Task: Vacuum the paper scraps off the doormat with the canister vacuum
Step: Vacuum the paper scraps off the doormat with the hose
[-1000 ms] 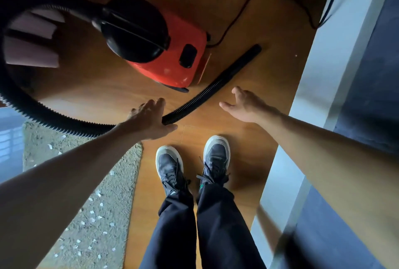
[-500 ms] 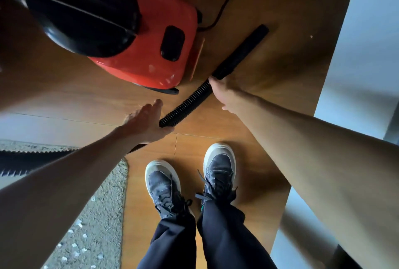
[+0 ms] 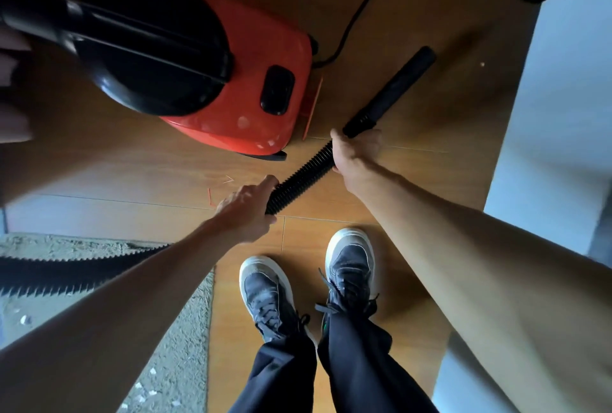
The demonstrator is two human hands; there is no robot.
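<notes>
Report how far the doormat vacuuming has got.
Done: nothing visible; white paper scraps lie on the doormat. In hand: the left hand and right hand both grip the ribbed hose, its nozzle over the wood floor beside the red canister vacuum. Left: bring the nozzle to the mat and suck up the scraps.

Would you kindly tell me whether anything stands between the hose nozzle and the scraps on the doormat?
Nothing visible does. The left hand and right hand grip the hose; bare floor lies between its nozzle and the doormat, the shoes standing just beside that path.
</notes>
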